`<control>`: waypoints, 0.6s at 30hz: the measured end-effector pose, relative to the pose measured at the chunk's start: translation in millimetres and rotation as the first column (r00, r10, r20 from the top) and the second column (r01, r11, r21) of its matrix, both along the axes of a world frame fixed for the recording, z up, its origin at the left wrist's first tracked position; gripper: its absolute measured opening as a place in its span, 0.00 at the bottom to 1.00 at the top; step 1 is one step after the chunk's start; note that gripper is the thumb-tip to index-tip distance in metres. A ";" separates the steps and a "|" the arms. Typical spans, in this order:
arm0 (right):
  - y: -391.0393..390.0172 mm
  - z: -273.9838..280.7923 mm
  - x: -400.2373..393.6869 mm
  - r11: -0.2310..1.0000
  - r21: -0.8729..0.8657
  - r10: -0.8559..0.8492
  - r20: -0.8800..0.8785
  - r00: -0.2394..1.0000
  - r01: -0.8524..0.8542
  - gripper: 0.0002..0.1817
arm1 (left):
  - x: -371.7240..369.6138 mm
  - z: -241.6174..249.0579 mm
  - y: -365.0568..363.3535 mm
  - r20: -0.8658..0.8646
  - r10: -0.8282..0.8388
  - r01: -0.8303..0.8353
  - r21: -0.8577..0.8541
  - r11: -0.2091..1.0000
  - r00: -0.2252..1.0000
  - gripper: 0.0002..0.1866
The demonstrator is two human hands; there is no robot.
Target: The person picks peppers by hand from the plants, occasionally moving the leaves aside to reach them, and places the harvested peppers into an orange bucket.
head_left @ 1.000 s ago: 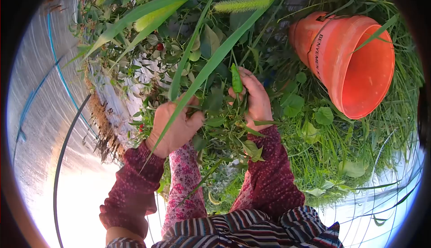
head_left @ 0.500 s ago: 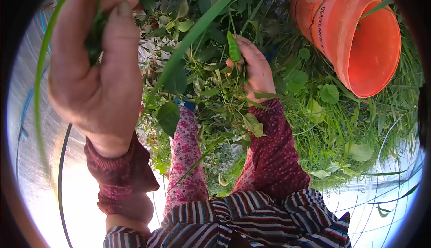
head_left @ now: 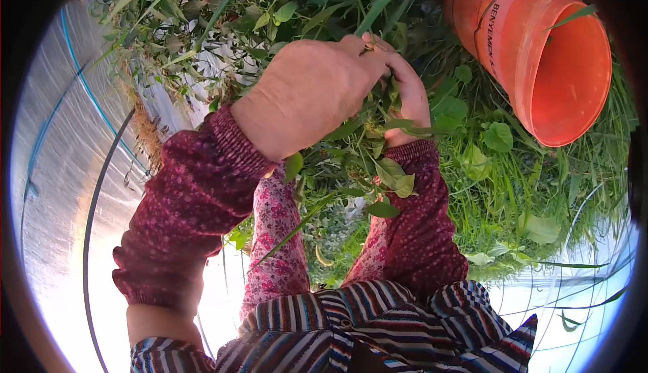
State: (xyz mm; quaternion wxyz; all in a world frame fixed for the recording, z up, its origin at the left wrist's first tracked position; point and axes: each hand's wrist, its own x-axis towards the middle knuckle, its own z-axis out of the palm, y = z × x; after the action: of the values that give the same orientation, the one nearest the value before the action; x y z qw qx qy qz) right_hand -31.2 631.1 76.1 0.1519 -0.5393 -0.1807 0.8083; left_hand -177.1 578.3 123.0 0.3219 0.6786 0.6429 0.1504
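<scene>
My left hand and right hand pinching leafy stems together, orange bucket nearby, its lettering partly readable, "BENVE".

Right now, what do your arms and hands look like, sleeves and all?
Both hands are bare, no gloves or rings visible. The left hand and right hand come out of long dark red sleeves with a fine pale speckle and gathered cuffs. A striped garment shows below.

A garden plot; pepper plants, grass, orange bucket.
</scene>
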 end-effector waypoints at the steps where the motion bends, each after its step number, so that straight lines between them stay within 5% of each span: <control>1: 0.3 -2.2 0.8 1.000 0.003 0.004 -0.002 1.000 -0.004 0.18 | -1.6 6.8 -1.0 0.067 -0.003 0.006 -0.038 0.999 0.998 0.11; 4: 1.5 -7.9 6.0 0.999 0.003 0.032 -0.147 0.989 -0.032 0.18 | 3.8 33.1 -7.3 0.055 0.018 -0.005 -0.215 0.977 0.998 0.11; 6: 5.7 -4.6 4.9 0.955 -0.286 -0.132 -0.155 0.979 0.084 0.17 | 3.6 48.6 -11.6 0.163 0.032 0.012 -0.265 0.964 0.986 0.11; 7: 6.0 10.6 -0.9 0.993 -0.113 -0.031 -0.127 0.991 0.016 0.18 | 6.1 55.9 -15.0 0.180 0.134 -0.082 -0.271 0.959 0.974 0.11; 10: -3.7 -2.9 2.4 1.000 -0.026 -0.003 -0.174 0.985 -0.001 0.19 | 9.8 72.9 -28.0 0.182 0.245 -0.194 -0.260 0.946 0.952 0.10; 12: 3.8 0.5 -2.8 0.988 -0.152 0.000 -0.088 0.996 -0.013 0.20 | 14.9 77.1 -37.6 0.510 0.327 -0.245 -0.222 0.944 0.796 0.09; 16: 0.6 -8.0 -5.3 0.979 -0.187 0.071 -0.056 0.996 -0.081 0.19 | 20.1 50.1 -35.9 0.513 0.349 -0.277 -0.214 0.937 0.784 0.07; 18: 1.1 -8.7 -7.4 0.981 -0.156 0.105 -0.054 0.993 -0.112 0.18 | 21.6 35.5 -22.5 0.622 0.570 -0.403 -0.405 0.821 0.536 0.05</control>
State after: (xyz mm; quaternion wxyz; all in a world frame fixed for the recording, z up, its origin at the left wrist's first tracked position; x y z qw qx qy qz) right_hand -38.6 632.2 67.4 0.0683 -0.5206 -0.1413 0.8392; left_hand -155.5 555.8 158.5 0.5621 0.3173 0.6390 0.4183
